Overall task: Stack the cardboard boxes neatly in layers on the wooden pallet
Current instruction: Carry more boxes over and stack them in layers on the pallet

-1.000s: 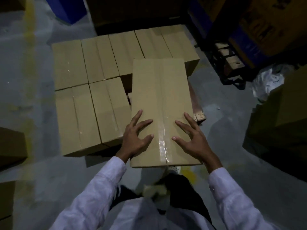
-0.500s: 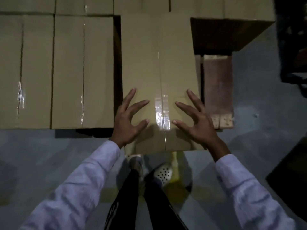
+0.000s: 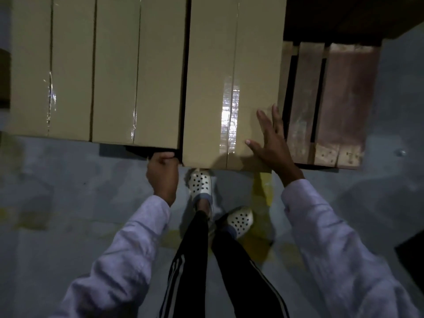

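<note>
Cardboard box (image 3: 231,83) lies flat on the wooden pallet (image 3: 339,99) at its near edge. Its long axis runs straight away from the person, and the taped seam follows that axis. On its left sits a neighbouring box (image 3: 137,70), with a thin dark gap between them, and another box (image 3: 50,65) lies further left. On its right the pallet's slats are bare out to the near right corner. The box's near end juts a little past the near faces of its neighbours and overhangs the floor (image 3: 68,191).

The left hand (image 3: 163,173) is curled against the box's near left corner. Its grip looks clenched on the lower edge, though the fingertips are lost in shadow under the neighbouring box. The right hand (image 3: 273,143) lies flat on the top face by the near right corner, fingers spread and straight, pressing and grasping nothing.

Both hands are at the near end, so the box's whole length lies ahead of them. The likely next move is a push away along that axis to bring the near face flush. A nudge leftward from the right hand would then close the gap. The left fingers sit where the boxes meet and could get pinched.
</note>
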Demonstrator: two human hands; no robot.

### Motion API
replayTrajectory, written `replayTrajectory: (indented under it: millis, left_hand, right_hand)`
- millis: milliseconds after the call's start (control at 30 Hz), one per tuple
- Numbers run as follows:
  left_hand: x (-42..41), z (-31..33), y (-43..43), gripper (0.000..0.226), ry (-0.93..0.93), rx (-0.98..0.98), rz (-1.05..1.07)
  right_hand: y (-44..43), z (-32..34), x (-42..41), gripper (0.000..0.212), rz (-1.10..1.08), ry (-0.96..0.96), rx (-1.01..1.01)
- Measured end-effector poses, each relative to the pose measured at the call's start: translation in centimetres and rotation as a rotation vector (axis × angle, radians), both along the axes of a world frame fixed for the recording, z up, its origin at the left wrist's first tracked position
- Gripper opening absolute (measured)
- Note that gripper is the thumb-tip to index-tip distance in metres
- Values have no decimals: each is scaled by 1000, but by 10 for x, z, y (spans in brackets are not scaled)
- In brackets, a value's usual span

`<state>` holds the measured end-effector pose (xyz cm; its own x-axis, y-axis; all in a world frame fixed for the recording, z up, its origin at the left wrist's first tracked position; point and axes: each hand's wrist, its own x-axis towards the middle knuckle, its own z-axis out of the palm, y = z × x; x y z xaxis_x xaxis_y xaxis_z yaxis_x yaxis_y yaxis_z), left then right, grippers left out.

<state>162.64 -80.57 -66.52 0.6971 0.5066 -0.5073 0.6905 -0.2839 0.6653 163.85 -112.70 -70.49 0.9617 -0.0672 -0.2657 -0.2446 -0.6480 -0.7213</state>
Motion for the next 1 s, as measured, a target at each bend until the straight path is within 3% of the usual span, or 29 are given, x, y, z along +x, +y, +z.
replayTrajectory:
  millis: [33,133,267,433,733,800,833,933,1000]
  left_hand:
    - [-8,-1,2,28,95,-98,114]
    - [-17,-3,2,34,299,-415,192]
    - [-8,-9,-1,33,422,-632,218]
    - [0,-12,-6,31,362,-591,124]
    - [11,-14,9,24,310,-568,100]
    - [14,-14,11,24,352,-486,60]
    - [14,-14,13,24,337,-345,-32]
    - [15,-10,25,33,32,320,-472]
    - [17,-7,34,61,-134,524,-756]
  right_hand:
    - [2,3,-5,95,-28,25,-5]
    - [7,6,-29,101,-98,46,-14]
    - [14,-2,-59,114,-373,162,109]
    - [21,-37,-74,109,-489,280,275]
    - [40,-39,-76,103,-492,157,357]
    - [42,-36,-74,102,-484,149,341]
    - [43,-35,-74,102,-484,151,334]
    - [45,-31,-74,103,-486,168,312]
    - [44,-29,-73,103,-481,170,307]
